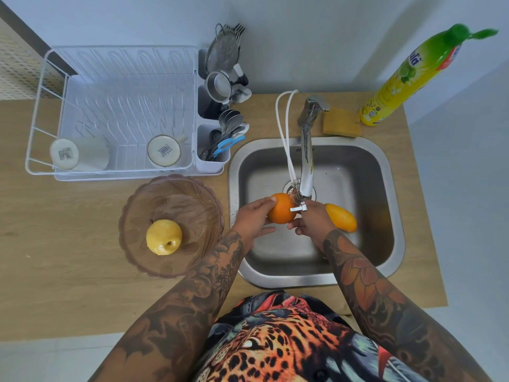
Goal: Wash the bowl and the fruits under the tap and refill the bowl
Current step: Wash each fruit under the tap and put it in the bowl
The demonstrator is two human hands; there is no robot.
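An orange (280, 209) is held over the steel sink (385, 172), just under the spout of the tap (305, 164). My left hand (252, 216) grips it from the left with the thumb on top. From the right my right hand (311, 219) curls its fingers against the same fruit. A yellow-orange mango (341, 217) lies in the basin behind my right hand. On the counter to the left stands the brownish translucent bowl (192, 197) with a yellow apple (164, 237) inside.
A white dish rack (44, 111) with two upturned mugs and a cutlery holder (212, 158) stands at the back left. A sponge (341, 122) and a yellow detergent bottle (399, 86) sit behind the sink. A white hose (283, 133) hangs beside the tap.
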